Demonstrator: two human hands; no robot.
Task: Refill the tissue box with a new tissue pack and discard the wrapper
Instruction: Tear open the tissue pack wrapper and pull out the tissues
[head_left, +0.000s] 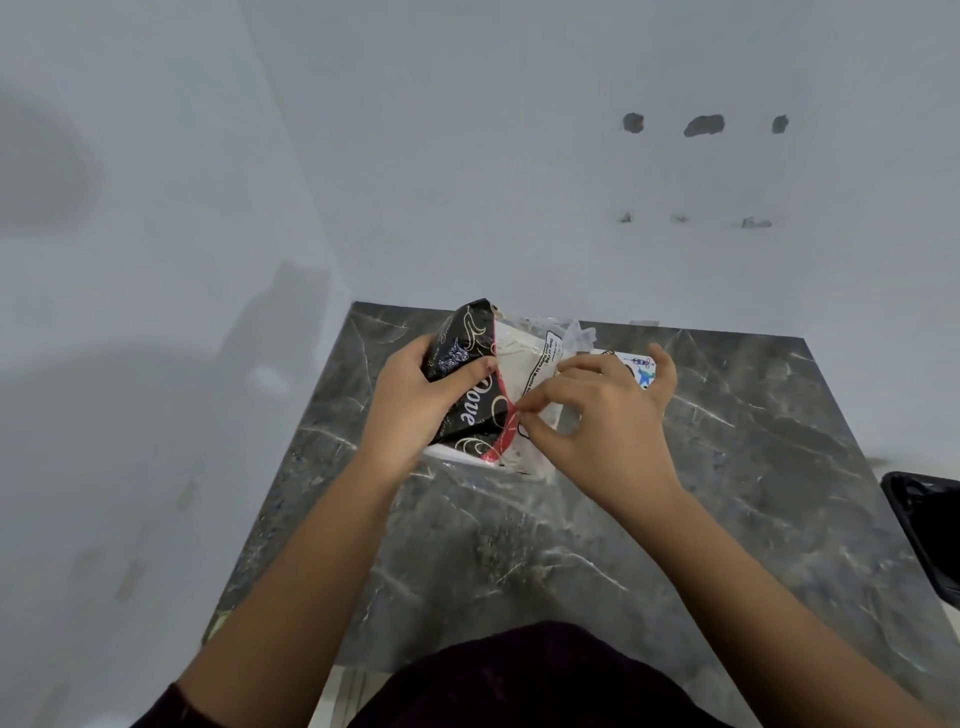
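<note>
A tissue pack (470, 364) in a black, red and clear plastic wrapper is held tilted above the grey marble table (727, 467). My left hand (415, 405) grips its black end from the left. My right hand (602, 415) pinches the clear part of the wrapper near the red stripe between thumb and forefinger. Behind my right hand a white tissue box (631, 364) with a blue print shows partly; most of it is hidden. A white edge (447, 451) shows under the pack.
A black bin-like object (930, 525) sits at the right edge, beside the table. White walls stand close behind and to the left. The near half of the table is bare marble.
</note>
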